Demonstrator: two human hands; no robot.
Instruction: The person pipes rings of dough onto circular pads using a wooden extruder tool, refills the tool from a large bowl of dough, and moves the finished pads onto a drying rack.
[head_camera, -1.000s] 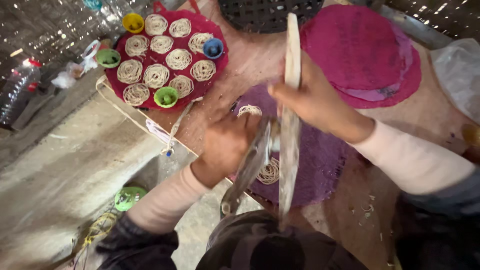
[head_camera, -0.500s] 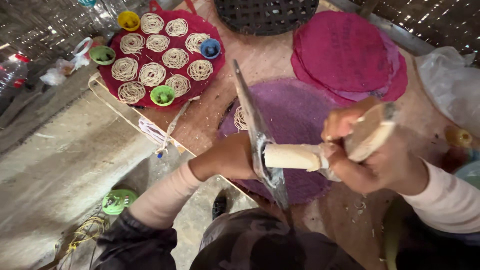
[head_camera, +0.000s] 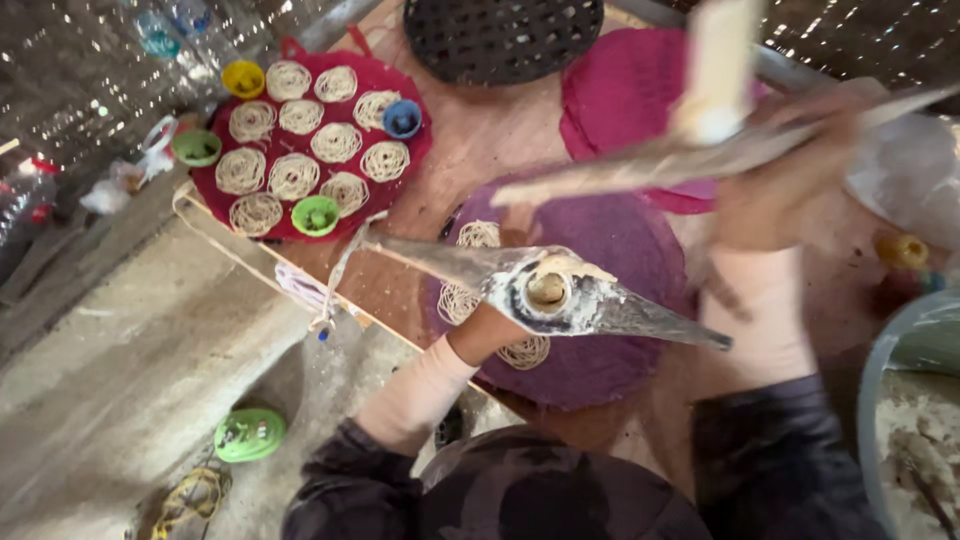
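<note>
While noodle nests fill the red tray (head_camera: 415, 150) upper left, only two lie on the purple mat (head_camera: 620, 250); the left hand (head_camera: 505, 320) grips the metal press (head_camera: 555, 290) at centre. The right hand (head_camera: 770, 195), blurred, clasps its wooden handle (head_camera: 715, 70) upper right.

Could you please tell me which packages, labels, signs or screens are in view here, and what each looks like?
No signs or screens show.
Clear plastic bag: far right, behind the right hand, pale and crumpled.
Plastic bottle: far left edge, clear with red on it, blurred.
White plastic wrapping: left of the red tray, crumpled.

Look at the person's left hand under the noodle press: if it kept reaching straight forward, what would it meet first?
The left hand is mostly hidden by the press. Straight ahead lies a noodle coil on the purple mat, probably first, though depth is unclear.
</note>
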